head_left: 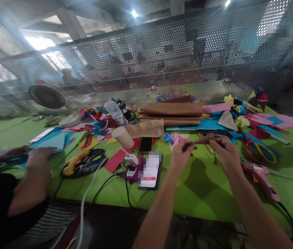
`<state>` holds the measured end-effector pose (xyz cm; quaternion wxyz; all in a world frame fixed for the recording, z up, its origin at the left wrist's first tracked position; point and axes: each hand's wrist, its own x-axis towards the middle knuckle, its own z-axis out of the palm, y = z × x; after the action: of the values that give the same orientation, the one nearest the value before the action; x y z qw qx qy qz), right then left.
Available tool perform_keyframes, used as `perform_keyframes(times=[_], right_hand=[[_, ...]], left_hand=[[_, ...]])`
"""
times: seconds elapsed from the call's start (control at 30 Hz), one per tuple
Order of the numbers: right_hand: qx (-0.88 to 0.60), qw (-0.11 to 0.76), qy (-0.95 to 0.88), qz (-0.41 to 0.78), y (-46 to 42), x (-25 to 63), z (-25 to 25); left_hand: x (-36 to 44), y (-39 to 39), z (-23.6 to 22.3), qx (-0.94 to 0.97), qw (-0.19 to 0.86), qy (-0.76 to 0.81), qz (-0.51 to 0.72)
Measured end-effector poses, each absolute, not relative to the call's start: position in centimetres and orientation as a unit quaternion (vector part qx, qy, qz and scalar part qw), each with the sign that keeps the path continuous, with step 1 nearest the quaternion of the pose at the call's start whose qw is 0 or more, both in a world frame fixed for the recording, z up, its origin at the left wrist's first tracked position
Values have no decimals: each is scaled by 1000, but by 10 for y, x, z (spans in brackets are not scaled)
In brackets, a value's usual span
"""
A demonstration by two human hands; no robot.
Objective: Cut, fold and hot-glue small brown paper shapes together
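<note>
A narrow strip of brown paper (203, 139) stretches between my two hands, held up over the green table. My left hand (181, 155) pinches its left end between thumb and fingers. At the other end, my right hand (225, 151) is closed on the strip the same way. Beneath them a dark shadow falls on the tabletop. Close to my right forearm lies a pink glue gun (264, 180) with a red light on. Scissors with red and yellow handles (270, 155) rest just beyond it.
A phone (150, 171) with a lit screen and a purple power strip (133, 173) lie left of my hands. Rolled brown paper (172, 110) and coloured scraps cover the back. Cables cross the table edge. At left, a co-worker's hands (41, 152) touch blue paper.
</note>
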<state>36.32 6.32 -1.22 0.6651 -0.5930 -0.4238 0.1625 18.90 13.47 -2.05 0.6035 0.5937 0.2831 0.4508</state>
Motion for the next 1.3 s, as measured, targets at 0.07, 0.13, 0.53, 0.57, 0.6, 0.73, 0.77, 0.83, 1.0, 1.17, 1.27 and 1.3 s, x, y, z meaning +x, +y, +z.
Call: perform_keyframes(times=[0.07, 0.13, 0.53, 0.57, 0.6, 0.73, 0.77, 0.83, 1.0, 1.17, 1.27, 1.3], right_hand=[[-592, 665, -424, 166, 63, 362, -11], [-594, 659, -429, 169, 62, 362, -11], [-610, 646, -443, 124, 62, 365, -11], [-609, 646, -444, 123, 62, 365, -11], [-609, 645, -445, 122, 62, 364, -11], [-610, 644, -448, 115, 62, 364, -11], [-609, 644, -449, 115, 62, 364, -11], [-607, 645, -450, 117, 62, 363, -10], [-601, 649, -450, 124, 61, 363, -10], [-604, 645, -453, 118, 60, 363, -9], [-613, 628, -469, 98, 59, 361, -7], [-614, 622, -477, 95, 59, 360, -7]], left_hand=[[189, 134, -19, 593, 602, 284, 453], [189, 133, -18, 594, 599, 286, 455], [185, 130, -10, 591, 620, 271, 439], [185, 129, -11, 591, 619, 270, 441], [185, 129, -11, 592, 615, 270, 445], [186, 130, -16, 607, 592, 285, 448], [186, 130, -16, 609, 587, 290, 447], [186, 131, -15, 610, 584, 297, 446], [185, 131, -11, 594, 609, 295, 436], [184, 132, -10, 595, 622, 295, 414], [183, 133, -11, 618, 594, 294, 422], [182, 133, -12, 632, 582, 290, 422]])
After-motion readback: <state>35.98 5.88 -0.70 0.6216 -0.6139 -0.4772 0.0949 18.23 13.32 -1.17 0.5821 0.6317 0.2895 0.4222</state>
